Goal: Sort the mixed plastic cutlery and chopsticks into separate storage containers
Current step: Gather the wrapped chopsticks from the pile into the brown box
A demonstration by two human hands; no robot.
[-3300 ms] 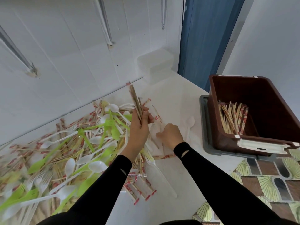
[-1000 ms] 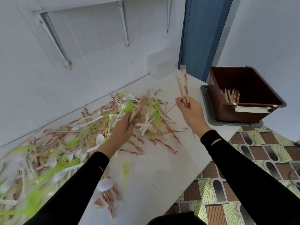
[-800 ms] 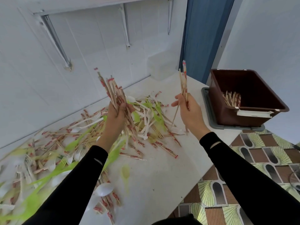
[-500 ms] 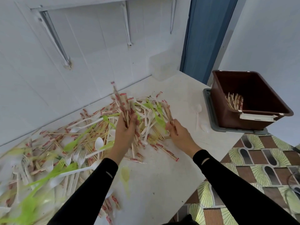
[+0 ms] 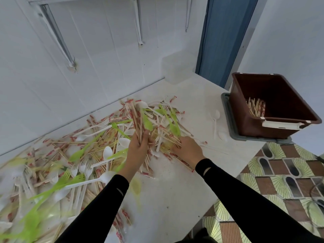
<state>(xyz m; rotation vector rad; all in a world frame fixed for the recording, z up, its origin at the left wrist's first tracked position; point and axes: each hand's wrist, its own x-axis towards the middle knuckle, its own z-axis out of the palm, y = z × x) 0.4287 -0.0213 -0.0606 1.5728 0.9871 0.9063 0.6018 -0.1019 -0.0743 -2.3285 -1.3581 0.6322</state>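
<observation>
A mixed pile (image 5: 78,151) of forks, spoons and chopsticks is spread over the frame's left and centre. At centre, a bundle of chopsticks (image 5: 135,118) is gripped in the left hand (image 5: 138,148). The right hand (image 5: 186,146) is laid palm down on the pile; whether anything is held cannot be told. Sorted chopsticks (image 5: 256,106) are seen inside the brown bin (image 5: 263,130) at right.

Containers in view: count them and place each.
2. The brown bin at the counter's right end; the pale tub at the back corner. The pile could hide others.
</observation>
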